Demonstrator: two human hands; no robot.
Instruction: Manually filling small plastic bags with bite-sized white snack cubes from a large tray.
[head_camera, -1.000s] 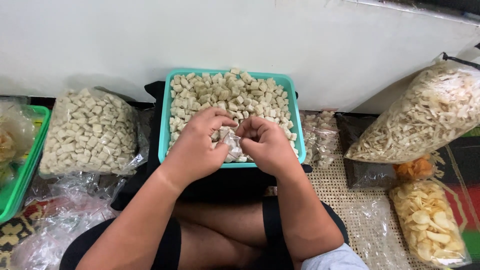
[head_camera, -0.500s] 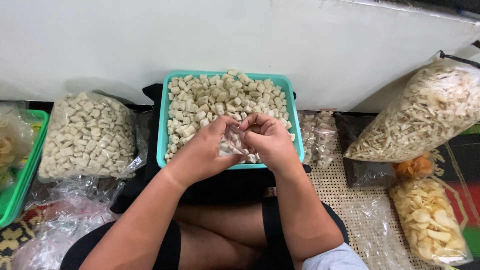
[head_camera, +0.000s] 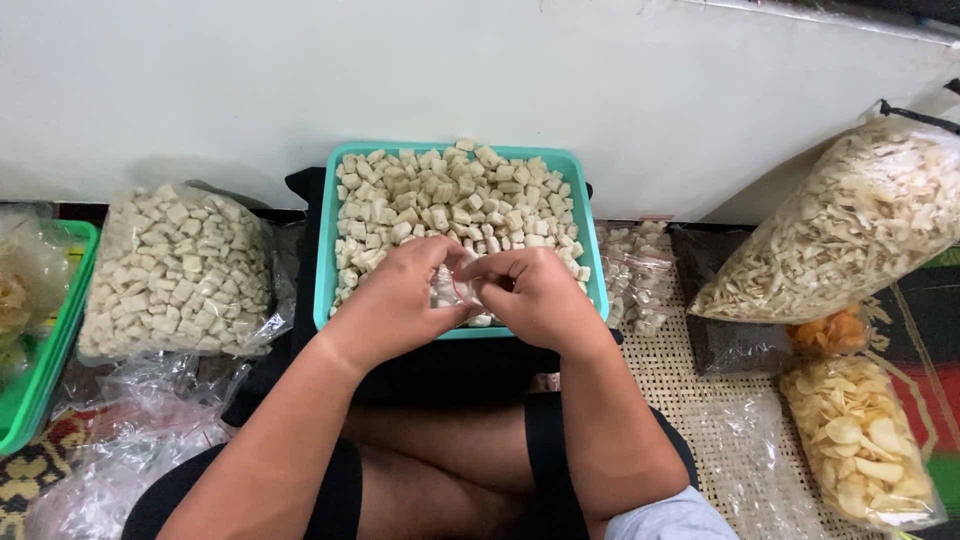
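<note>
A teal tray (head_camera: 326, 262) heaped with pale cube-shaped snack pieces (head_camera: 455, 205) stands in front of me against the white wall. Over its near edge my left hand (head_camera: 395, 300) and my right hand (head_camera: 535, 295) meet, both gripping a small clear plastic bag (head_camera: 452, 290) that holds a few cubes. A thin red band shows at the bag between my fingertips. Most of the bag is hidden by my fingers.
A big clear bag of the same cubes (head_camera: 175, 270) lies to the left, beside a green tray (head_camera: 45, 340) and empty plastic bags (head_camera: 120, 440). Small filled bags (head_camera: 635, 275) lie right of the teal tray. Large bags of pale chips (head_camera: 850, 225) and round crisps (head_camera: 860, 440) sit at right.
Both hands have kept hold of the small bag, shifting and turning it over the tray's near edge. A red band now shows at the bag between my fingertips.
</note>
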